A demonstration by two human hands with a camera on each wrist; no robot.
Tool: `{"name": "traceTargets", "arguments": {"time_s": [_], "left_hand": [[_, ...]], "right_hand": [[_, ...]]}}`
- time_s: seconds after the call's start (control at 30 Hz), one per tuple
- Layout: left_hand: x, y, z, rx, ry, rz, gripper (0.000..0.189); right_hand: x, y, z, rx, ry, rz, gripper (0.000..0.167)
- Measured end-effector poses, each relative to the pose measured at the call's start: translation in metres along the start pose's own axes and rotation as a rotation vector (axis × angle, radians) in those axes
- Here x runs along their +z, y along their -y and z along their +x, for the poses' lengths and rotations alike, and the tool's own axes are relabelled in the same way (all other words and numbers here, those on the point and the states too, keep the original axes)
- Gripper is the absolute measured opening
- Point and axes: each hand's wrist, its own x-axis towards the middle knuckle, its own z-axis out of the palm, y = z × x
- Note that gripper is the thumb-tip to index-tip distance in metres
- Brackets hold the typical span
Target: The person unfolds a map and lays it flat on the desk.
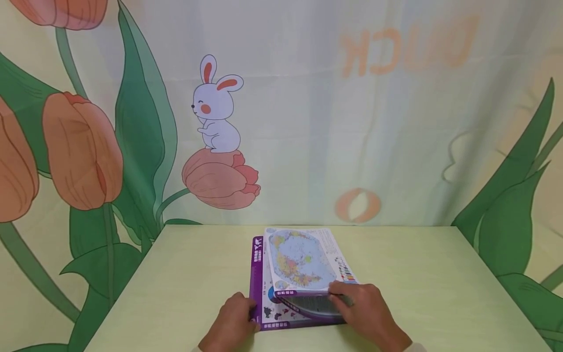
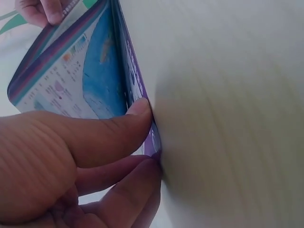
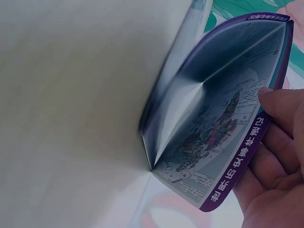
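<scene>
A folded map sheet with purple borders and a world map (image 1: 299, 259) on its raised upper leaf lies on the table in front of me. Under that leaf, the lower leaf (image 1: 257, 278) rests on the tabletop. My left hand (image 1: 233, 318) pinches the lower leaf near its near left corner, thumb on top, as the left wrist view shows. With thumb and fingers, my right hand (image 1: 367, 313) grips the near edge of the lifted leaves. In the right wrist view, the folds gape around a greyish inner map page (image 3: 218, 128), its crease at the far side.
The pale yellow table (image 1: 189, 274) extends to both sides of the map sheet. Behind it hangs a curtain (image 1: 299, 122) printed with tulips, leaves and a white rabbit (image 1: 222, 117).
</scene>
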Motion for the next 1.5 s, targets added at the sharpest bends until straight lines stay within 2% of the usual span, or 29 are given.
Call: {"name": "traceTargets", "arguments": {"time_s": [0.27,0.53,0.7,0.83,0.97,1.23,1.33,1.5], "left_hand": [[-0.003,0.003,0.003,-0.039,0.047,-0.007,0.024],[-0.005,0.009,0.004,0.004,0.054,-0.017,0.028],[-0.006,0.014,0.007,0.001,0.054,-0.009,0.031],[-0.011,0.017,0.005,-0.015,0.053,0.013,0.033],[-0.016,0.022,0.002,-0.037,0.055,0.027,0.033],[-0.025,0.042,-0.003,-0.106,0.09,0.015,0.037],[-0.029,0.05,-0.007,-0.132,0.093,-0.006,0.039],[-0.038,0.063,-0.012,-0.148,0.082,-0.013,0.041]], "right_hand": [[-0.01,-0.009,0.002,0.048,-0.033,0.036,0.025],[-0.023,-0.019,0.007,0.095,-0.07,0.078,0.026],[-0.033,-0.024,0.008,0.14,-0.086,0.069,0.028],[-0.04,-0.03,0.006,0.214,-0.072,0.115,0.026],[-0.048,-0.035,0.001,0.323,-0.044,0.202,0.021],[-0.069,-0.042,-0.01,0.538,0.02,0.333,0.016],[-0.078,-0.045,-0.017,0.575,0.019,0.364,0.017],[-0.091,-0.054,-0.03,0.585,-0.012,0.316,0.018]]}}
